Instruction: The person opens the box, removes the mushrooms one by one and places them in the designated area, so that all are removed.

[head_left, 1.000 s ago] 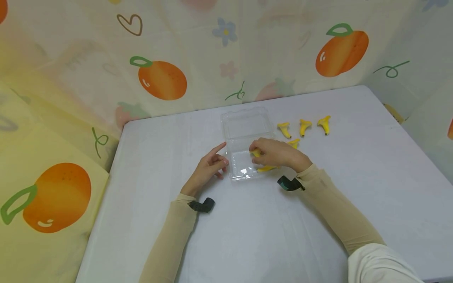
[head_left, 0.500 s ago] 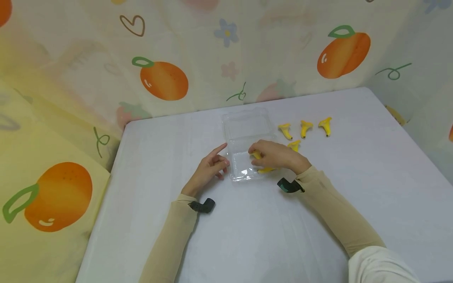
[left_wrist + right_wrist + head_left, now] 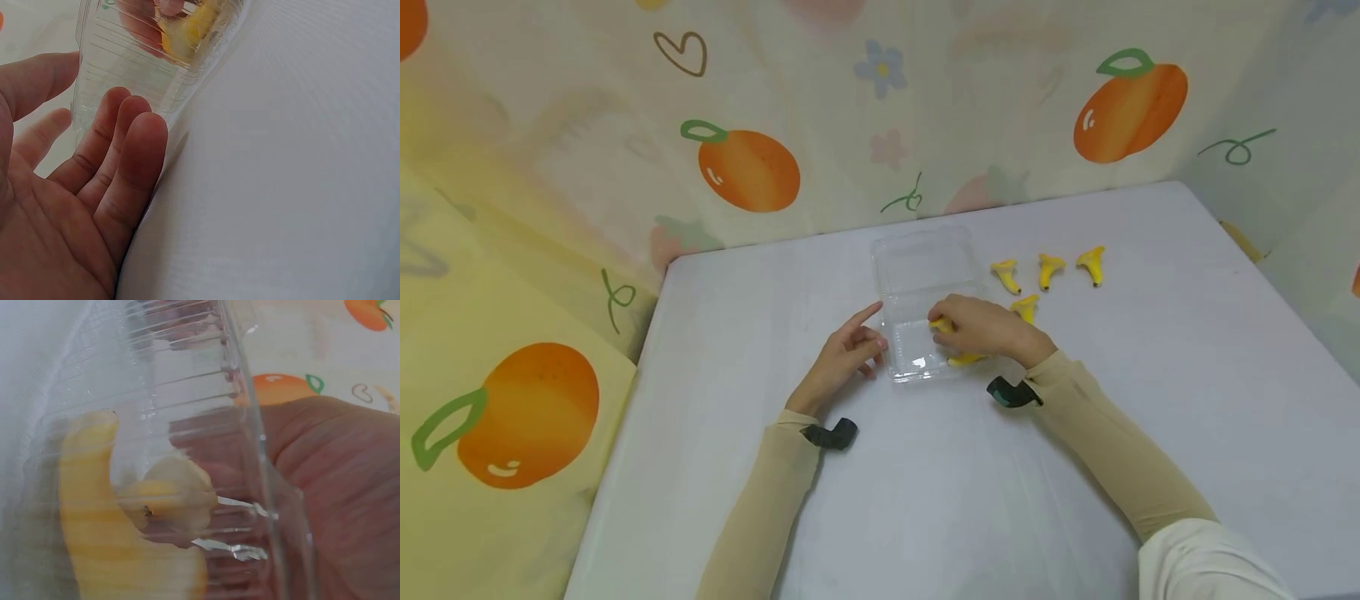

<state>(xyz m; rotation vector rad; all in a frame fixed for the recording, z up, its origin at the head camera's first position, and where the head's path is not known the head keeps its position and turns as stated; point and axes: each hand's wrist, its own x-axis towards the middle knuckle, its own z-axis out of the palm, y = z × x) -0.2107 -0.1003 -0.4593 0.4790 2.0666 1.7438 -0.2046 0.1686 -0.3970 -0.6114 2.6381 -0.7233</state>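
A clear plastic clamshell box [image 3: 925,258] lies with its lid folded back. My left hand [image 3: 842,354] is at its left wall, fingers loosely extended; in the left wrist view, fingertips [image 3: 144,150] rest right at the ribbed side. My right hand [image 3: 988,327] reaches into the base and pinches a small yellow toy banana [image 3: 942,325] with a flared top. Through the wall, the right wrist view shows this banana's dark-tipped end [image 3: 156,503]. Another toy banana [image 3: 966,360] lies in the base near the front, partly hidden by the right hand.
Three toy bananas stand in a row right of the lid: a left one [image 3: 1006,275], a middle one [image 3: 1049,270] and a right one [image 3: 1091,265]. One more toy banana [image 3: 1025,307] lies just behind my right wrist. A white cloth [image 3: 910,500] covers the table; a fruit-print curtain [image 3: 835,150] hangs behind.
The right hand stays in the box with the toy banana, shifting only very slightly. The left hand keeps its place at the wall. The whole view drifts a little.
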